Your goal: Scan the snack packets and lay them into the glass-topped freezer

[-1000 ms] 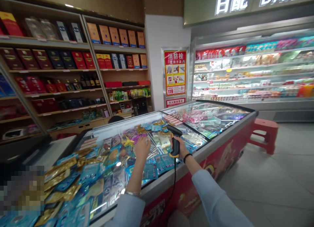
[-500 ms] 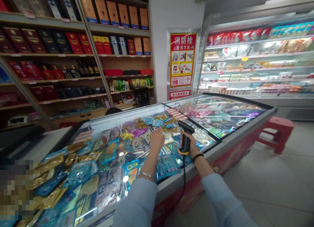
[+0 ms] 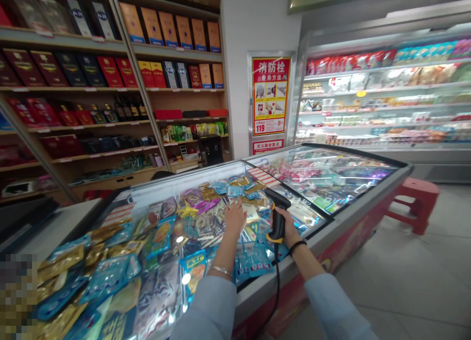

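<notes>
My right hand (image 3: 290,227) is wrapped round the grip of a black and yellow barcode scanner (image 3: 278,220). Its cable runs down past the edge of the chest freezer (image 3: 368,190). Over the glass top, my left hand (image 3: 235,218) is empty with its fingers apart. Just beyond those fingertips lie small blue packets (image 3: 235,190) and gold packets (image 3: 209,191). More blue packets (image 3: 257,261) rest on the glass between my forearms. I cannot tell whether my left fingers touch the glass or a packet.
A pile of gold and blue packets (image 3: 110,277) covers the freezer's left end. Behind it stand shelves of boxes and bottles (image 3: 186,97). A red stool (image 3: 417,202) is right of the freezer, and a lit display fridge (image 3: 382,104) stands at the back right.
My left hand has drawn back slightly toward me, and its fingers look more spread. The scanner stays in my right hand. The whole view has tilted up a little.
</notes>
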A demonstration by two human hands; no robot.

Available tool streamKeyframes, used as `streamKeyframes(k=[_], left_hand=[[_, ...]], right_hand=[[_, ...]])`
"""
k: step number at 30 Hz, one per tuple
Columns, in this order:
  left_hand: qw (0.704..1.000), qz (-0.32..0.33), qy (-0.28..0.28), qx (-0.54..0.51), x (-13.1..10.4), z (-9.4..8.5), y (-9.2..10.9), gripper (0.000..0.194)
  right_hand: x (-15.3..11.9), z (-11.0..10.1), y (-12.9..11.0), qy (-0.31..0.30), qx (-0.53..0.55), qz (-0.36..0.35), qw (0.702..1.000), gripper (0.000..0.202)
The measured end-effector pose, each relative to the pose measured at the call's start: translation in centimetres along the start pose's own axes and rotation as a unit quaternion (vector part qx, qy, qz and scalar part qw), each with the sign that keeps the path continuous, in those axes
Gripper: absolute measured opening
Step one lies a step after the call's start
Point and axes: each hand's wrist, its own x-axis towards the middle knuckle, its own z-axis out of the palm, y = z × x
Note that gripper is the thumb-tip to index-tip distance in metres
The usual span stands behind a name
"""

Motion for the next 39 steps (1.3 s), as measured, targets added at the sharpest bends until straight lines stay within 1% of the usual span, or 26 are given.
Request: streamKeyframes(k=[2,4,6,8,10,11,15,19,21,25,29,32,34,37,39], left_hand=[[0.999,-0.041,0.034,0.007,0.0,-0.5,-0.5,0.04],[0.993,-0.101,0.06,0.023,-0.1,-1.2,-1.3,0.041],[0.983,-0.162,0.067,0.043,-0.2,-1.9,-2.2,0.048],[0.975,-0.207,0.068,0.052,-0.1,-2.3,-3.0,0.047],[0.969,-0.232,0.07,0.049,0.0,-2.3,-3.6,0.042],[0.967,-0.239,0.069,0.045,0.0,-2.1,-3.7,0.042],[0.969,-0.24,0.046,0.027,0.4,-1.1,-3.7,0.058],[0.972,-0.236,0.016,0.008,0.9,-0.4,-4.0,0.063],[0.972,-0.233,0.014,0.002,1.1,-0.2,-4.3,0.06],[0.973,-0.23,0.019,-0.015,1.4,0.1,-4.7,0.047],[0.966,-0.248,0.046,-0.055,1.5,0.2,-4.8,0.039],[0.951,-0.266,0.061,-0.143,1.8,-0.1,-5.0,0.037],[0.93,-0.269,0.076,-0.239,2.0,-0.4,-5.3,0.037],[0.889,-0.253,0.115,-0.364,2.3,-0.6,-5.9,0.037],[0.876,-0.232,0.147,-0.395,2.4,-0.6,-6.3,0.031]], right_hand=[[0.1,0.0,0.1,-0.003,-0.002,-0.002,1.0,0.028],[0.1,-0.1,0.2,-0.009,-0.003,-0.002,1.0,0.029],[0.0,-0.2,0.2,-0.017,-0.005,-0.003,1.0,0.029],[0.0,-0.2,0.1,-0.019,-0.006,-0.005,1.0,0.029],[-0.1,-0.1,0.0,-0.017,-0.007,-0.004,1.0,0.029],[-0.1,-0.1,-0.1,-0.014,-0.007,-0.002,1.0,0.029],[-0.2,0.1,-0.2,-0.013,-0.009,0.004,1.0,0.03],[-0.4,0.2,-0.3,-0.019,-0.028,0.003,0.999,0.029],[-0.5,0.2,-0.4,-0.025,-0.036,0.003,0.999,0.029],[-0.6,0.3,-0.6,-0.033,-0.04,0.006,0.999,0.029],[-0.6,0.3,-0.6,-0.04,-0.041,0.005,0.998,0.029],[-0.6,0.3,-0.5,-0.046,-0.037,0.006,0.998,0.03],[-0.6,0.3,-0.5,-0.046,-0.034,0.009,0.998,0.03],[-0.7,0.4,-0.6,-0.041,-0.035,0.014,0.998,0.03],[-0.7,0.4,-0.6,-0.04,-0.038,0.013,0.998,0.03]])
